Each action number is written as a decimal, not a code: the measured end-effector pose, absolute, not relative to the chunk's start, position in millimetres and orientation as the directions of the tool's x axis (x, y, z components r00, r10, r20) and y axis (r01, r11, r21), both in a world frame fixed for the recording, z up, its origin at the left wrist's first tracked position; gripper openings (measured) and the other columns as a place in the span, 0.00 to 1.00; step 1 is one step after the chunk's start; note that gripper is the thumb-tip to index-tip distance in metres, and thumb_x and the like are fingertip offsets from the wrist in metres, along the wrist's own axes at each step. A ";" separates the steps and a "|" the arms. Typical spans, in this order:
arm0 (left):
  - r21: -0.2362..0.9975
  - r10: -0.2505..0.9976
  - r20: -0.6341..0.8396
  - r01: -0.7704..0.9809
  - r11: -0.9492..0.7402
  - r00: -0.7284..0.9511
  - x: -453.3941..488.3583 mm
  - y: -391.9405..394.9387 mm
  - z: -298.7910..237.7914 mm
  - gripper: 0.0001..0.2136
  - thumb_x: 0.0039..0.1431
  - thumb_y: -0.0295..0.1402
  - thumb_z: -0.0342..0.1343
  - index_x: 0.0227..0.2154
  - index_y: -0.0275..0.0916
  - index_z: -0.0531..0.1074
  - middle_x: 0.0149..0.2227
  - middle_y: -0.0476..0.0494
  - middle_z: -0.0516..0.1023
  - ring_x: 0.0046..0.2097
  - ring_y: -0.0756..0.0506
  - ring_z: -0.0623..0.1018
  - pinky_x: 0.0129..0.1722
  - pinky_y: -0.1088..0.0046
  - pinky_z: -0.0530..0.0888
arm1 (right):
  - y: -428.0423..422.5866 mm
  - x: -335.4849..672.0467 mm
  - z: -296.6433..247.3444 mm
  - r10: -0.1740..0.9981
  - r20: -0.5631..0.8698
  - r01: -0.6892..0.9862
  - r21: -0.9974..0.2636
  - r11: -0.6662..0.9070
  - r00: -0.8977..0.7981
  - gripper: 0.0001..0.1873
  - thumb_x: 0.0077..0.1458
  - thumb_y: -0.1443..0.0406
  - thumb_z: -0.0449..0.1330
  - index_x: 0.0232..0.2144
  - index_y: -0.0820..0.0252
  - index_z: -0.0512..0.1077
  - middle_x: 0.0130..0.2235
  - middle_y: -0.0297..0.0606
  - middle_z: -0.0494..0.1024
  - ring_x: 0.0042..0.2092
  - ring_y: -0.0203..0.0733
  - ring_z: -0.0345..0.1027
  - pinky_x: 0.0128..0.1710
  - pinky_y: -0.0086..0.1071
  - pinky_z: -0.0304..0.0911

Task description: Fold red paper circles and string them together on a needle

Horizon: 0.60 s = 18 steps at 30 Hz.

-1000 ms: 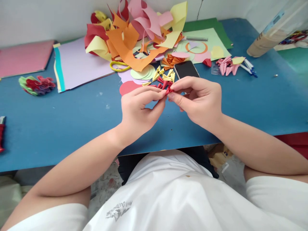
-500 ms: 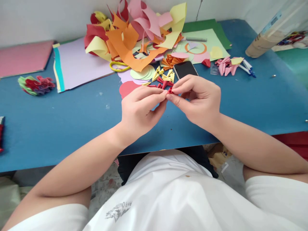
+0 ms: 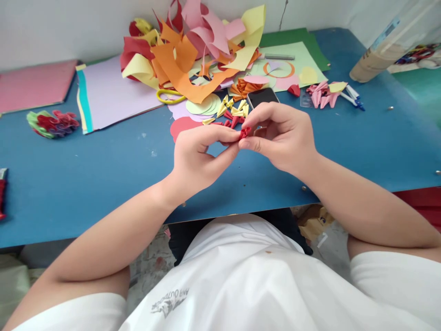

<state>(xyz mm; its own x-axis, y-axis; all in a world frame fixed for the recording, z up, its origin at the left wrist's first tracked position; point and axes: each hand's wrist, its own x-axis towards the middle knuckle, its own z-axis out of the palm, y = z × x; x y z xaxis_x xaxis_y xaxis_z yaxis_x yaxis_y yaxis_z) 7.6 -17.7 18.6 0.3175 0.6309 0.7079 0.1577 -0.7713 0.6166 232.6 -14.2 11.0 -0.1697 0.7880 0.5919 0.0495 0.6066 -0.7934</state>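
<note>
Head view: since the earlier frame the right hand (image 3: pixel 282 138) has crept farther, covering the near edge of the phone (image 3: pixel 262 95). Its fingers and those of the left hand (image 3: pixel 196 156) stay pinched on a small red folded paper piece (image 3: pixel 244 133), creased and pointed, above the blue desk (image 3: pixel 103 170), just near of loose yellow folded bits (image 3: pixel 237 109). Far right, a clear bag (image 3: pixel 389 50) holds something brownish, unclear.
</note>
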 end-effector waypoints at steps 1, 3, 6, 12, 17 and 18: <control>0.666 0.665 0.676 0.123 -0.736 0.319 8.1 -17.8 18.7 0.04 0.74 0.37 0.75 0.41 0.44 0.91 0.43 0.44 0.95 0.41 0.44 0.93 0.45 0.66 0.90 | -12.8 233.3 11.7 0.804 0.564 0.051 -0.812 0.582 -0.189 0.25 0.58 0.43 0.86 0.38 0.52 0.85 0.40 0.37 0.84 0.41 0.44 0.80 0.31 0.35 0.76; 0.739 0.721 0.613 0.087 -0.668 0.324 8.8 -17.8 18.9 0.10 0.73 0.43 0.77 0.41 0.43 0.90 0.42 0.42 0.95 0.41 0.43 0.93 0.44 0.65 0.91 | -10.8 234.3 13.2 0.827 0.523 0.054 -0.838 0.543 -0.206 0.26 0.56 0.41 0.86 0.36 0.52 0.85 0.39 0.38 0.84 0.42 0.46 0.80 0.31 0.37 0.77; 0.800 0.776 0.541 0.085 -0.593 0.326 9.1 -17.3 19.3 0.15 0.71 0.50 0.78 0.41 0.43 0.90 0.42 0.42 0.95 0.41 0.42 0.93 0.44 0.63 0.92 | -10.1 235.0 14.9 0.842 0.499 0.037 -0.855 0.517 -0.205 0.25 0.57 0.43 0.86 0.35 0.53 0.85 0.39 0.40 0.85 0.41 0.47 0.81 0.34 0.40 0.82; 0.826 0.805 0.511 0.088 -0.557 0.302 8.7 -14.8 17.9 0.13 0.73 0.47 0.77 0.45 0.43 0.91 0.45 0.41 0.95 0.44 0.42 0.93 0.47 0.62 0.92 | -17.6 229.7 14.5 0.857 0.495 0.070 -0.859 0.507 -0.143 0.14 0.67 0.50 0.81 0.41 0.52 0.90 0.44 0.41 0.88 0.43 0.46 0.83 0.34 0.37 0.83; 0.832 0.828 0.500 0.123 -0.541 0.254 10.6 -16.2 18.0 0.07 0.73 0.39 0.76 0.45 0.43 0.91 0.45 0.43 0.95 0.44 0.42 0.93 0.46 0.62 0.92 | -21.3 224.7 10.0 0.848 0.524 0.047 -0.848 0.528 -0.080 0.11 0.67 0.53 0.80 0.42 0.51 0.92 0.47 0.41 0.91 0.47 0.48 0.87 0.36 0.37 0.85; 0.830 0.827 0.504 0.125 -0.543 0.248 11.1 -16.5 18.2 0.06 0.73 0.38 0.76 0.45 0.42 0.91 0.44 0.43 0.95 0.43 0.43 0.93 0.45 0.63 0.91 | -21.1 224.2 9.0 0.850 0.523 0.047 -0.849 0.526 -0.071 0.11 0.67 0.52 0.81 0.42 0.51 0.92 0.47 0.41 0.91 0.47 0.48 0.87 0.36 0.37 0.85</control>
